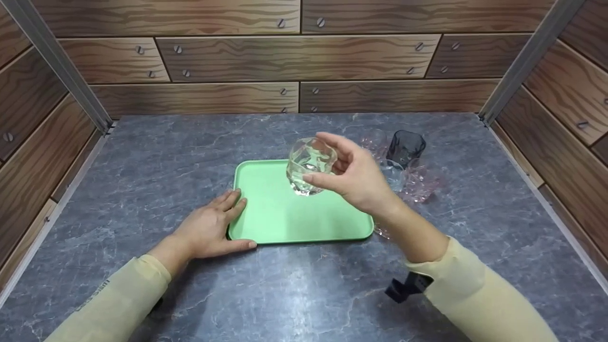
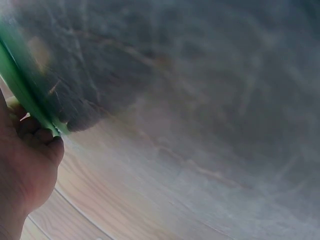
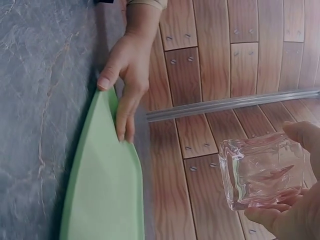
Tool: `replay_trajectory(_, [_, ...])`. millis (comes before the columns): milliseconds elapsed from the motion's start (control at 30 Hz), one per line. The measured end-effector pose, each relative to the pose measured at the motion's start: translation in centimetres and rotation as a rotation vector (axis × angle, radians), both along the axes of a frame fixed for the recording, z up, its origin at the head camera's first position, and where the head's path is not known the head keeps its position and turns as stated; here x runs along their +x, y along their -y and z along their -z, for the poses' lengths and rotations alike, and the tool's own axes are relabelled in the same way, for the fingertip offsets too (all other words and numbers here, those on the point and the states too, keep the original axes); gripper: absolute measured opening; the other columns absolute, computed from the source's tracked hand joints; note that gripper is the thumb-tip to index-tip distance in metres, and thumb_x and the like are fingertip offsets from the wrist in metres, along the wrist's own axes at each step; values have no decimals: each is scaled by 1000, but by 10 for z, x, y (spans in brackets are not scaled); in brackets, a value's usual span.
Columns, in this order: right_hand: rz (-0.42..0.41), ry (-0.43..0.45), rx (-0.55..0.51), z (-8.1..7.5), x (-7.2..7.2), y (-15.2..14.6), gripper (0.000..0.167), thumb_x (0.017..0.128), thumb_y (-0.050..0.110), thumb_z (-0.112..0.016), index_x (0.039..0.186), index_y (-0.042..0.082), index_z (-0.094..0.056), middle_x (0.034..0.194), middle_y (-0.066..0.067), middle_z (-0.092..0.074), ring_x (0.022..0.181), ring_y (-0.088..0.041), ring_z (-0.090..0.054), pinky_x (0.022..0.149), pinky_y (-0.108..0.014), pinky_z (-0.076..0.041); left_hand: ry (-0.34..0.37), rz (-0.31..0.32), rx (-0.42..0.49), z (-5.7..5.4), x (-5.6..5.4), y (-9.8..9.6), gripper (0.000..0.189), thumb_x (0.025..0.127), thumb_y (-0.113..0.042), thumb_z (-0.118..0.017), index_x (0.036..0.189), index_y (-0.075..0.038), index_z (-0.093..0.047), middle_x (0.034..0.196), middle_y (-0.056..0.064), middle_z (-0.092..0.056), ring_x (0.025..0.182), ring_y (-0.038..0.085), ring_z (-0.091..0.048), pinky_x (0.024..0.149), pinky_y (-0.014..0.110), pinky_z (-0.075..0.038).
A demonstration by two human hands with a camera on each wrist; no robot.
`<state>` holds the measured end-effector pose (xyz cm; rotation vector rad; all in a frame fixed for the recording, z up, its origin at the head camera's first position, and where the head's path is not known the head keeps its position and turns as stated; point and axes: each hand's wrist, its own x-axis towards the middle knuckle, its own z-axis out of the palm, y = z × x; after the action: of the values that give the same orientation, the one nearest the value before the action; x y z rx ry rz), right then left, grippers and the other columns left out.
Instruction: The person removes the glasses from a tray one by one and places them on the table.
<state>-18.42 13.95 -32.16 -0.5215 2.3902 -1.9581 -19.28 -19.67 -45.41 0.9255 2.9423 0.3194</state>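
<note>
My right hand (image 1: 363,183) holds a clear faceted drinking glass (image 1: 304,166) above the light green tray (image 1: 285,213), thumb on the near side and fingers on the far side. In the right wrist view the glass (image 3: 262,170) hangs between thumb and fingers, clear of the tray. At the tray's left end, my left hand (image 1: 209,225) rests on the rim, its fingers over the left edge and its thumb along the near corner. The left wrist view catches this hand (image 2: 30,160) only partly, beside the green rim (image 2: 22,85).
Right of the tray stand several more glasses: a dark grey glass (image 1: 406,147), a clear glass (image 1: 393,175) and pinkish glasses (image 1: 420,183). Part of another glass (image 1: 381,231) shows by the tray's near right corner. Wood-patterned walls (image 1: 299,57) enclose the marbled grey tabletop (image 1: 304,289).
</note>
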Motion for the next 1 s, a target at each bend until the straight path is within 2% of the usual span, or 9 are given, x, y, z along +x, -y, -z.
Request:
replay_trajectory(100, [8, 12, 4, -7, 2, -12, 87, 82, 10, -92, 158, 6, -49, 145, -4, -64, 118, -32, -68, 97, -32, -58, 0, 0, 0, 0, 0, 1, 115, 89, -89, -52, 164, -3, -38, 171, 22, -26, 158, 40, -25, 118, 60, -39])
replay_trajectory(200, [21, 24, 16, -14, 4, -26, 88, 82, 10, -92, 158, 8, -48, 145, -2, -64, 116, -31, -69, 95, -32, -59, 1, 0, 1, -1, 0, 1, 115, 89, -89, -52, 164, -3, -38, 171, 22, -26, 158, 40, -25, 117, 60, -40])
replay_trajectory(333, [42, 14, 42, -20, 5, -46, 85, 84, 8, -91, 158, 9, -49, 144, -3, -64, 103, -27, -70, 83, -29, -61, 0, -1, 2, -1, 0, 1, 115, 89, -89, -52, 163, -3, -38, 171, 22, -27, 158, 40, -26, 116, 60, -41])
replay_trajectory(433, [75, 0, 78, -22, 4, -62, 83, 85, 9, -91, 157, 10, -50, 144, -3, -64, 85, -17, -65, 71, -22, -57, 0, 0, 2, 0, 1, 1, 115, 89, -88, -52, 163, -2, -39, 171, 22, -27, 158, 41, -26, 117, 60, -40])
replay_trajectory(567, [118, 2, 127, -21, 3, -83, 82, 86, 11, -90, 158, 13, -51, 144, -4, -64, 74, -9, -58, 63, -20, -52, 11, 1, 9, 1, 1, 2, 115, 89, -88, -53, 163, -2, -38, 171, 22, -27, 158, 40, -26, 118, 59, -39])
replay_trajectory(767, [155, -29, 211, -17, 1, -112, 81, 88, 15, -90, 159, 13, -50, 144, -7, -63, 74, -8, -60, 61, -19, -52, 16, -1, 11, 0, 0, 2, 114, 89, -88, -53, 164, -3, -38, 171, 21, -27, 158, 40, -25, 118, 60, -39])
replay_trajectory(1000, [153, -56, 263, -9, 0, -146, 80, 89, 11, -88, 159, 12, -49, 140, -6, -65, 79, -10, -63, 60, -21, -54, 6, 1, 4, -1, 0, 0, 114, 89, -88, -52, 164, -3, -38, 171, 21, -27, 158, 40, -25, 118, 59, -39])
